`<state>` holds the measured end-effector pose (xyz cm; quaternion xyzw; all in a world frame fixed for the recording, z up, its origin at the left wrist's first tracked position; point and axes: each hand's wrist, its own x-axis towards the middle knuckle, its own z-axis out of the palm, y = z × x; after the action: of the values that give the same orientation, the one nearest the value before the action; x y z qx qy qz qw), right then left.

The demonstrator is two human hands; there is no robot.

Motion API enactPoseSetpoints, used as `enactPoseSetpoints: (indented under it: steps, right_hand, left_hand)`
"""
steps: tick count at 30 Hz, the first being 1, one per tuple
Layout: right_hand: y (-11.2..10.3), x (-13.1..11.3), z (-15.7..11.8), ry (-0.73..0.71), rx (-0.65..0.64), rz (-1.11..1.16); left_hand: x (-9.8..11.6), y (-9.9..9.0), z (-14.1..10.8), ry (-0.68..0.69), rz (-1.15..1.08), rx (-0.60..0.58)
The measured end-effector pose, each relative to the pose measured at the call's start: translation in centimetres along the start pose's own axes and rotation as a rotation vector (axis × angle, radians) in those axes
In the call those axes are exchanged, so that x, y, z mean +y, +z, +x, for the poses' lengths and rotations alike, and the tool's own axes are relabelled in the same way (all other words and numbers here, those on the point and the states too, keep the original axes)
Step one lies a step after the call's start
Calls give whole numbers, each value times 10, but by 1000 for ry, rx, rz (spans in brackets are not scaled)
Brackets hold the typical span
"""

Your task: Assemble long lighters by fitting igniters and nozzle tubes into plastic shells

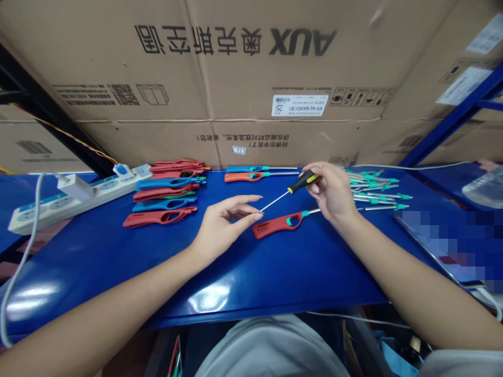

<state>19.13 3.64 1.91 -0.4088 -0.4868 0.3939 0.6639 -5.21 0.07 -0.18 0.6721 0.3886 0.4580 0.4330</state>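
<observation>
A screwdriver (pixel 302 181) with a black and yellow handle is held by my right hand (pixel 332 193), its shaft pointing down to the left. The thumb and a finger of my left hand (pixel 223 222) pinch together at the shaft's tip; anything small between them is too tiny to make out. Just below the screwdriver, a red lighter (pixel 273 226) with a green trigger lies on the blue table (pixel 251 283), its metal tube reaching under my right hand. Behind it lie a blue lighter (pixel 241 169) and an orange lighter (pixel 240 177), side by side.
Several red and blue lighter shells (pixel 159 218) are stacked at the left, beside a white power strip (pixel 106 186). Several metal tubes with green parts (pixel 373 198) lie right of my right hand. A tablet-like device (pixel 432 246) is at the right edge. A large cardboard box (pixel 236 73) stands behind.
</observation>
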Motion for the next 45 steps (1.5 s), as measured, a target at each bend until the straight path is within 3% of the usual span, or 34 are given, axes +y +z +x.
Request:
enactPoseSetpoints:
  steps: [27, 31, 38, 45]
  right_hand:
    - [2, -6, -3, -17, -11, 40]
    - [1, -9, -5, -116, -60, -53]
    - [1, -16, -16, -449, -123, -369]
    - [-2, -15, -11, -452, -88, -360]
  left_hand:
    - [-8, 1, 0, 70, 16, -25]
    - [-12, 1, 0, 112, 87, -34]
    - [-11, 0, -3, 187, 248, -97]
    - [-11, -2, -4, 243, 278, -138]
